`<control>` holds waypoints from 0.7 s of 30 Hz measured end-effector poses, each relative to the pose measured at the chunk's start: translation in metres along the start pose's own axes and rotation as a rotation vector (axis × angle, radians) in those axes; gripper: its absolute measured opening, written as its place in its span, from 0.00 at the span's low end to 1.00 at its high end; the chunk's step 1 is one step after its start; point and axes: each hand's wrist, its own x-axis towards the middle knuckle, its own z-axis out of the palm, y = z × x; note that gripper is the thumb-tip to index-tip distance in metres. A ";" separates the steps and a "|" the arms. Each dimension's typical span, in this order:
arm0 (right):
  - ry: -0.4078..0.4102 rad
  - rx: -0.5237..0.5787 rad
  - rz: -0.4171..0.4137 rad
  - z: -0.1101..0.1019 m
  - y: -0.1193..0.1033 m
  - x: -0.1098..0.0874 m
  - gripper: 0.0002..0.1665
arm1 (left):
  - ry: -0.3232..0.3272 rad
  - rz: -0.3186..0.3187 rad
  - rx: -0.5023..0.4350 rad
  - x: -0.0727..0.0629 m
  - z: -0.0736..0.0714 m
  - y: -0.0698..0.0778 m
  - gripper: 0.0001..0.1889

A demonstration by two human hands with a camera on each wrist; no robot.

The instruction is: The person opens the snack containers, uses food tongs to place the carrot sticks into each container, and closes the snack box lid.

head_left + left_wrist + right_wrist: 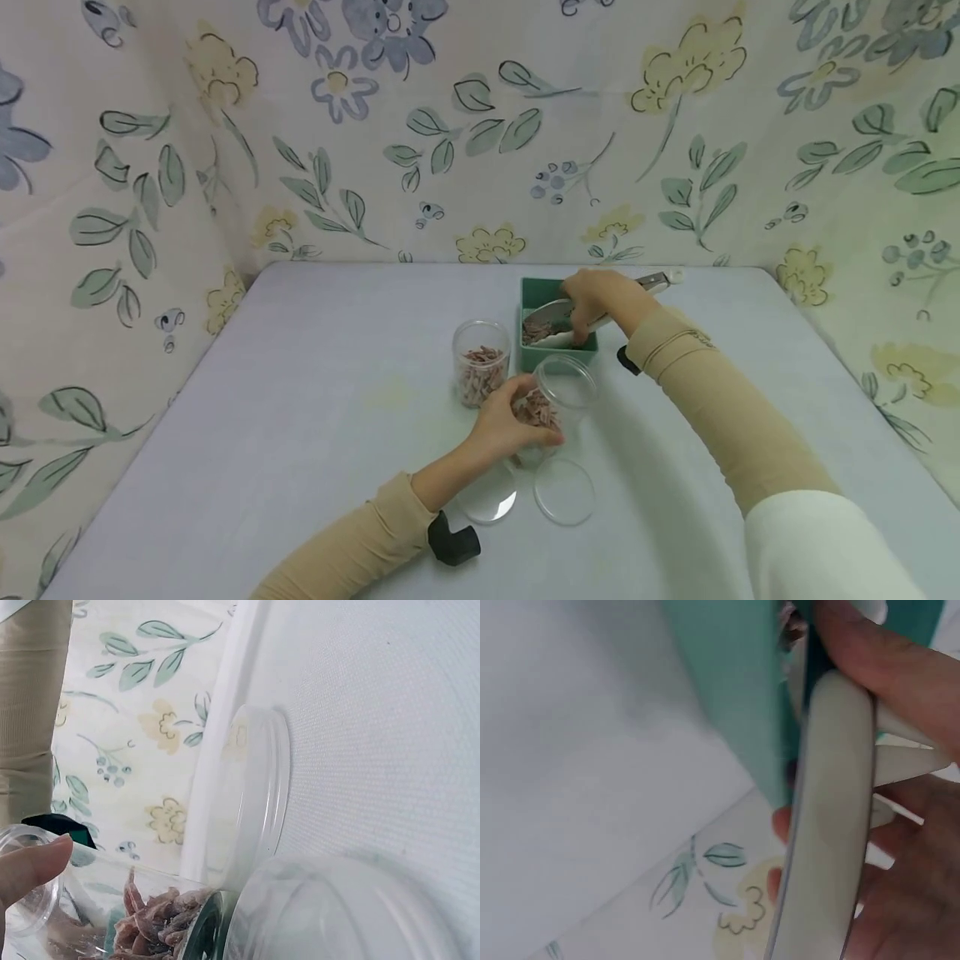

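My left hand [506, 421] grips a clear jar [567, 385] partly filled with small brownish-pink strips; the jar leans, its mouth toward the green box. In the left wrist view the thumb [37, 866] lies near one end of the jar, and the strips [161, 922] show through its wall. Over the green box [558, 354] my right hand [603, 300] holds tongs [652, 283] with white handles. The tong heads reach down into the box among similar strips [536, 332]. A handle [829, 810] runs along the palm in the right wrist view.
A second clear jar [480, 367], holding similar strips, stands left of the green box. Two clear round lids lie nearer me: one lid [487, 493] beside the left wrist, another lid [565, 493] to its right. Floral cloth [480, 125] hangs behind the white table [337, 350].
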 end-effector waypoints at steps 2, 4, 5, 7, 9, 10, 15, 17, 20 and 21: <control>0.011 -0.023 -0.035 0.004 0.003 -0.001 0.42 | 0.003 0.003 0.000 0.000 -0.001 0.000 0.42; 0.030 -0.043 -0.060 0.008 0.003 -0.004 0.40 | 0.002 0.007 0.000 0.000 -0.001 -0.001 0.42; 0.044 -0.047 -0.070 0.009 0.003 -0.006 0.39 | 0.002 0.009 0.001 0.000 -0.001 -0.001 0.42; 0.067 -0.052 -0.086 0.009 0.001 -0.009 0.37 | 0.001 0.014 0.007 0.000 -0.001 -0.001 0.42; 0.088 -0.058 -0.104 0.009 -0.001 -0.011 0.34 | -0.001 0.016 0.005 0.000 -0.002 -0.001 0.42; 0.093 -0.062 -0.112 0.009 -0.002 -0.012 0.32 | 0.000 0.021 0.008 0.000 -0.002 -0.001 0.42; 0.116 -0.084 -0.156 0.009 -0.003 -0.012 0.21 | -0.003 0.017 -0.001 0.000 -0.002 -0.001 0.41; 0.128 -0.091 -0.174 0.009 -0.003 -0.011 0.19 | -0.004 0.013 -0.005 0.000 -0.002 0.000 0.42; 0.135 -0.094 -0.194 0.009 -0.003 -0.011 0.18 | -0.008 0.022 0.002 -0.001 -0.002 0.000 0.41; 0.134 -0.092 -0.199 0.009 -0.003 -0.012 0.18 | -0.011 0.027 0.005 -0.001 -0.001 -0.001 0.40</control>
